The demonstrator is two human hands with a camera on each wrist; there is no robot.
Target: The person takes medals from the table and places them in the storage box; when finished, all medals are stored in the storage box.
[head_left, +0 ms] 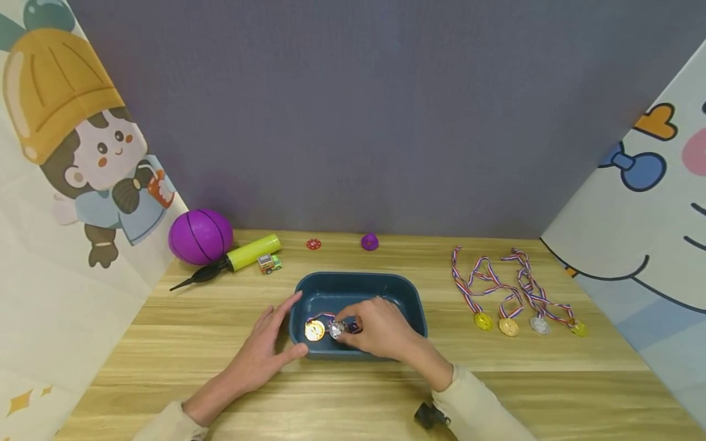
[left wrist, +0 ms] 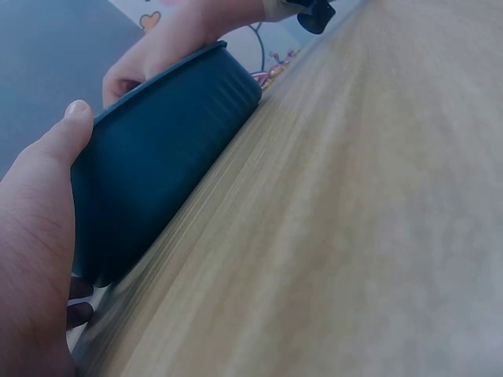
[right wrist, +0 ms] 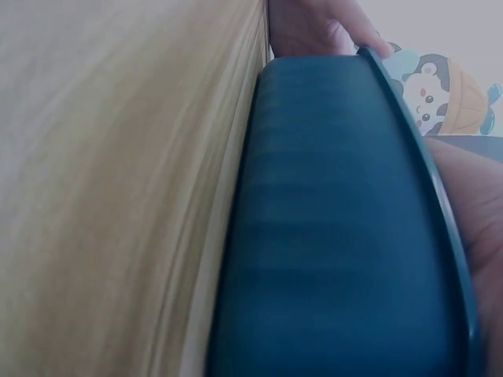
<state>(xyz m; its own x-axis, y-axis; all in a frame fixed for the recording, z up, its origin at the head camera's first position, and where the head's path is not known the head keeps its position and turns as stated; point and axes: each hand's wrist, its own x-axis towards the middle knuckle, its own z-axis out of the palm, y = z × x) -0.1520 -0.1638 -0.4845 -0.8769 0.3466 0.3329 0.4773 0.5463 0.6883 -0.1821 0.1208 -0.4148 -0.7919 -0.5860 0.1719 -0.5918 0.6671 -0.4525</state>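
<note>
A dark blue plastic bin (head_left: 357,279) stands on the wooden table in front of the person. My left hand (head_left: 263,350) rests against its left end, thumb at the near corner of the rim and fingers extended along the outer side. My right hand (head_left: 382,327) reaches down inside and pinches a silver medal (head_left: 337,330) between thumb and fingers. Beside that medal a gold medal (head_left: 314,331) lies on the bin floor, with striped ribbon behind it. In the right wrist view, the bin's wall (right wrist: 338,212) hides the right fingertips and the medals.
Several medals with striped ribbons, among them a gold medal (head_left: 508,327), lie to the right. At the back left are a purple ball (head_left: 201,237), a yellow-green hand pump (head_left: 254,253) and a toy truck (head_left: 269,263). A red chip (head_left: 313,244) and small purple object (head_left: 369,242) lie behind the bin.
</note>
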